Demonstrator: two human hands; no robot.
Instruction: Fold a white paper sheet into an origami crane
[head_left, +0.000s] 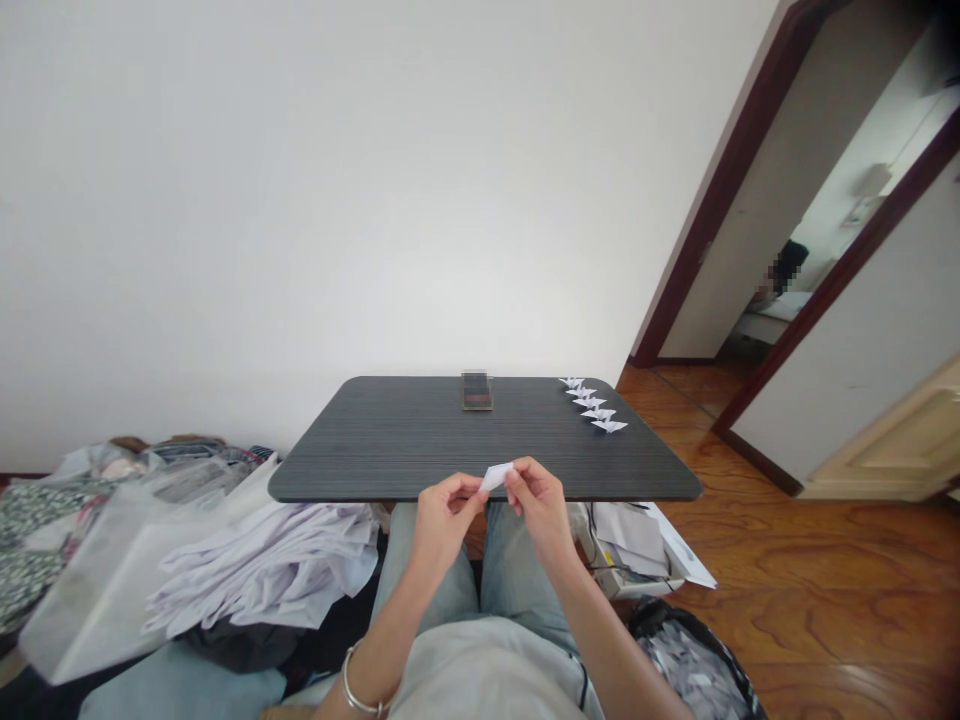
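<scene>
Both of my hands hold a small folded piece of white paper (496, 476) just above the near edge of a dark grey table (420, 450). My left hand (442, 515) pinches its left end, and a metal bracelet circles that wrist. My right hand (538, 503) pinches the right end with thumb and fingers pressed together. Several finished white paper cranes (592, 404) stand in a row at the table's far right. A small dark device (477, 391) stands at the far middle of the table.
A pile of white sheets (262, 570) and a white bag (105, 590) lie on the left beside my legs. A box of papers (637, 550) and a bin of scraps (697, 670) sit on the wooden floor at right. An open doorway (810, 270) is beyond.
</scene>
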